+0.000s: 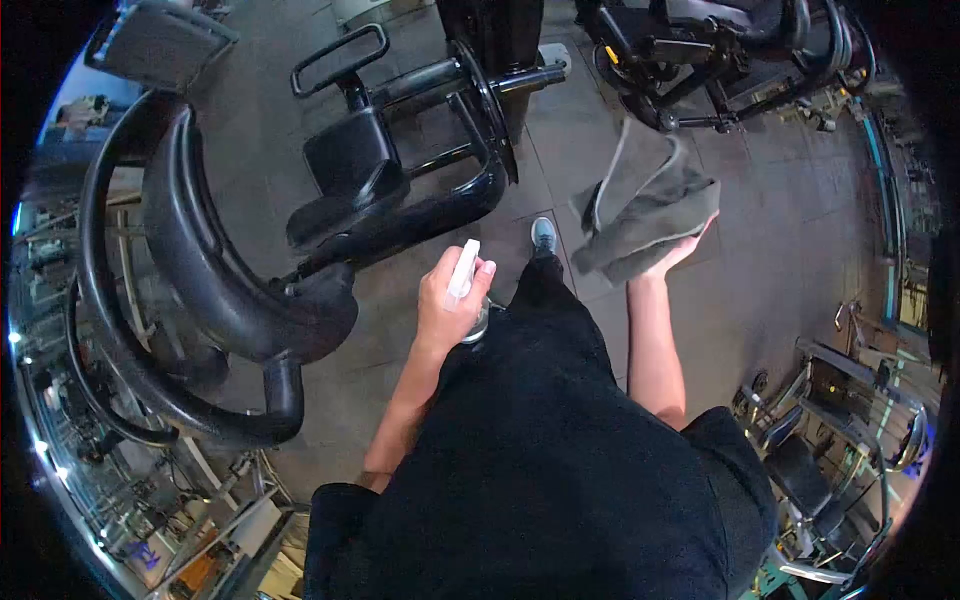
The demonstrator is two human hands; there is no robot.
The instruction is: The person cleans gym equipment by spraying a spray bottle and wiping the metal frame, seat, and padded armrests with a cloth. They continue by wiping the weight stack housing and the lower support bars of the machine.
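My left hand (448, 300) is closed round the neck of a spray bottle with a white spray head (464, 270); the bottle's lower part is mostly hidden under the hand. A crumpled grey cloth (650, 205) hangs loosely from my right hand (685, 248), whose fingers are partly covered by it. Both hands are held out in front of my body, apart from each other. Neither the bottle nor the cloth touches a machine.
A black exercise machine with a seat pad (350, 150) stands ahead to the left. Nearer on the left is a large curved black pad (200, 230) with a round handle. More machines (730, 70) stand at the upper right and lower right (800, 470). Dark floor tiles (780, 240) lie below.
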